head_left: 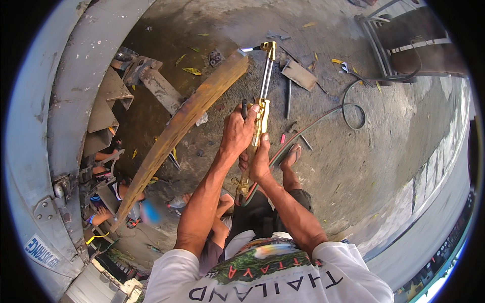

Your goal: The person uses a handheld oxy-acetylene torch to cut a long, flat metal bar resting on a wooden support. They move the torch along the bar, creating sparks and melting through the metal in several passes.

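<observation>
Left forearm [204, 194] and right forearm [293, 204] stretched forward, angled toward each other

The left hand [237, 131] is held farther forward, its fingers curled and thumb extended; the right hand [261, 164] is closed just behind it — fingers wrapped, thumb pointed ahead.

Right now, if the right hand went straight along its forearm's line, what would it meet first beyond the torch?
Probably the left hand, holding the torch just ahead of the right hand; depth is unclear.
</observation>
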`<action>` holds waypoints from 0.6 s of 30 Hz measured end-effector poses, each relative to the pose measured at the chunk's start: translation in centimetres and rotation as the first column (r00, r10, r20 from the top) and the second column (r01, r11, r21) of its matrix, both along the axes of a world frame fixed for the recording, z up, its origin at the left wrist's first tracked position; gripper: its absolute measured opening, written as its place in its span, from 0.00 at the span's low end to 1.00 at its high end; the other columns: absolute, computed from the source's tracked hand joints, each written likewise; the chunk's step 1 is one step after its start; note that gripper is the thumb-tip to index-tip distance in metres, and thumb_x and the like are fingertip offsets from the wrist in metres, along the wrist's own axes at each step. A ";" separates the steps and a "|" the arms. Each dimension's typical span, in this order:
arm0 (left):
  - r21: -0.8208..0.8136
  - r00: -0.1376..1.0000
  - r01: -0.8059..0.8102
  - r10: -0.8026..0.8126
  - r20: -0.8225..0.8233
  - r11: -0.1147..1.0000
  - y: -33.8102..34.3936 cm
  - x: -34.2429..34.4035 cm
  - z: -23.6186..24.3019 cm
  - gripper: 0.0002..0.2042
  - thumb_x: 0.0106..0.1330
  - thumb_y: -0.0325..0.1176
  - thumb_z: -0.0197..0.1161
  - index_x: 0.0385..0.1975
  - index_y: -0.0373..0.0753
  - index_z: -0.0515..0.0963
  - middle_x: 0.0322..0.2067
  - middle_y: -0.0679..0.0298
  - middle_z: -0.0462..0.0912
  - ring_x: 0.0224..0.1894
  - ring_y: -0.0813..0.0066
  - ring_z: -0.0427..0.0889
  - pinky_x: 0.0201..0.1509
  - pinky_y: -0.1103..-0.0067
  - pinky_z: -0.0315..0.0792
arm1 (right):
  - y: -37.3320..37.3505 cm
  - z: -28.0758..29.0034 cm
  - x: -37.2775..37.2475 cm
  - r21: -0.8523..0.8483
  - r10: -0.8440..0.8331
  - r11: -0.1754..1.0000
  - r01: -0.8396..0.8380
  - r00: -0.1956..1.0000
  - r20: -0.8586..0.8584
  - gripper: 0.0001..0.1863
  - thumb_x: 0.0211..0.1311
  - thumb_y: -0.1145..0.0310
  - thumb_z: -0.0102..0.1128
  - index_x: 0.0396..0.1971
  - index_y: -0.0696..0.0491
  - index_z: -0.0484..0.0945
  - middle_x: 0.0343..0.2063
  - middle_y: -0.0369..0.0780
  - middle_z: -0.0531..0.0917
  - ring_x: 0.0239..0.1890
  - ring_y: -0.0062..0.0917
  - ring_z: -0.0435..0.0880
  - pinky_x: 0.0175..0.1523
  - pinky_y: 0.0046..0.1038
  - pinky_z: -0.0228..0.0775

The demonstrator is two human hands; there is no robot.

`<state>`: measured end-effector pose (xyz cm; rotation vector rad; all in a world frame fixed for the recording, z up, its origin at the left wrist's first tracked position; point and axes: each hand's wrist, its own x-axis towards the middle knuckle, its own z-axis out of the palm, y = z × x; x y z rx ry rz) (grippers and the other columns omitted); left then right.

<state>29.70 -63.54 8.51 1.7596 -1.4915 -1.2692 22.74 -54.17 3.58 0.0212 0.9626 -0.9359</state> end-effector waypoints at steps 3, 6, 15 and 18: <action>0.047 0.998 0.012 -0.015 0.056 0.999 -0.2 0.0 0.2 0.26 0.71 0.54 0.53 0.31 0.29 0.76 0.20 0.52 0.76 0.23 0.61 0.75 0.31 0.65 0.69 | -0.1 0.1 0.0 -0.005 0.006 1.000 -0.006 1.000 0.007 0.40 0.63 0.25 0.25 0.31 0.51 0.66 0.13 0.35 0.64 0.11 0.23 0.61 0.17 0.26 0.56; 0.050 0.997 0.003 -0.007 0.075 0.999 -0.2 0.1 0.0 0.27 0.71 0.54 0.53 0.31 0.29 0.76 0.19 0.53 0.76 0.23 0.61 0.75 0.31 0.66 0.69 | -0.1 0.0 0.2 0.013 0.016 1.000 -0.016 0.999 0.032 0.40 0.63 0.25 0.24 0.29 0.52 0.66 0.13 0.35 0.64 0.11 0.23 0.61 0.17 0.27 0.57; 0.068 0.998 0.013 -0.018 0.068 0.998 -0.2 0.4 -0.1 0.28 0.71 0.55 0.52 0.32 0.28 0.77 0.19 0.53 0.75 0.23 0.62 0.73 0.32 0.65 0.68 | -0.2 -0.2 0.3 0.007 0.023 1.000 -0.023 1.000 0.004 0.39 0.64 0.27 0.24 0.29 0.53 0.65 0.12 0.35 0.64 0.09 0.24 0.62 0.16 0.27 0.57; 0.053 0.996 0.015 -0.019 0.084 0.998 -0.2 0.4 -0.3 0.29 0.71 0.55 0.52 0.32 0.27 0.77 0.19 0.52 0.75 0.23 0.62 0.73 0.31 0.65 0.68 | -0.1 -0.2 0.2 -0.004 0.027 1.000 -0.027 1.000 -0.002 0.39 0.64 0.27 0.24 0.28 0.53 0.66 0.12 0.35 0.64 0.09 0.23 0.62 0.16 0.27 0.58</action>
